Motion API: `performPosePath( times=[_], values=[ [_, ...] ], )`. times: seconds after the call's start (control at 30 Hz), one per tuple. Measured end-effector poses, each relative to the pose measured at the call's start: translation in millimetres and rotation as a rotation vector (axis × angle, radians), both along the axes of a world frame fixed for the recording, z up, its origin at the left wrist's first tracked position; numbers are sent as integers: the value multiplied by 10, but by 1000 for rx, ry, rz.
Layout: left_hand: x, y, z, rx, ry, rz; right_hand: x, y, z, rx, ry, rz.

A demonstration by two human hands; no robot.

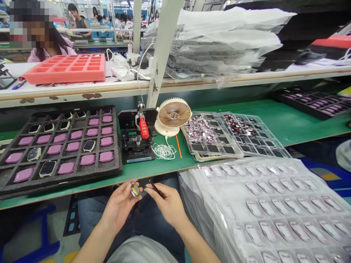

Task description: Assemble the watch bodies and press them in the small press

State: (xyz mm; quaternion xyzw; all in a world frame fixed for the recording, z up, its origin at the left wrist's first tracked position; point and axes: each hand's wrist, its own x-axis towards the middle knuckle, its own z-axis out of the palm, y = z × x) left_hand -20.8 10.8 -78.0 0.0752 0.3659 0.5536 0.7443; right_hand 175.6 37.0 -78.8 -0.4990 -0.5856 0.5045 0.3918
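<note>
The left hand [119,208] is half closed, its fingers [129,193] curled up around a small square watch case with a yellow and silver face [134,189], which it grips near the fingertips. Exactly how the thumb and each finger sit on the case is too small to tell. The right hand [167,202] is pinched nearly shut on a slim black stick [157,188], which lies between thumb and forefinger and slants up toward the watch case, its end just beside the left fingertips. Both hands hang over blue denim jeans [93,215], just below the front edge of a green workbench [170,171].

On the bench, left of centre, lies a black foam tray [8,182] of square pockets holding mauve pads and watch bodies. Beside it stand a black bench press with a red grip [144,128], a cream desk fan [173,115], a coil of white cord [163,151] and clear plastic trays of small shiny parts [211,135]. A stack of clear blister sheets [260,204] lies at right, beside the right forearm.
</note>
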Motion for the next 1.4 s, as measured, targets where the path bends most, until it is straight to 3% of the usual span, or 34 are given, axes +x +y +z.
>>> performPosePath(
  times=[0.23,0.4,0.57,0.77,1.07,1.23,1.4],
  values=[
    [39,19,18,-3,8,6,-18,-21,42,-11,88,-53],
    [90,55,64,3,39,40,-35,-54,133,246,-66,-18],
    [141,57,63,45,145,109,-68,-123,89,415,-111,90],
    [167,-16,91,100,286,96,-72,-95,118,638,-214,159],
    [182,-53,159,154,328,118,-57,-115,90,700,-332,178],
    [186,-65,129,180,297,128,-50,-139,41,709,-295,140],
    [171,-63,103,200,284,113,-3,-117,33,714,-304,190]
  ],
)
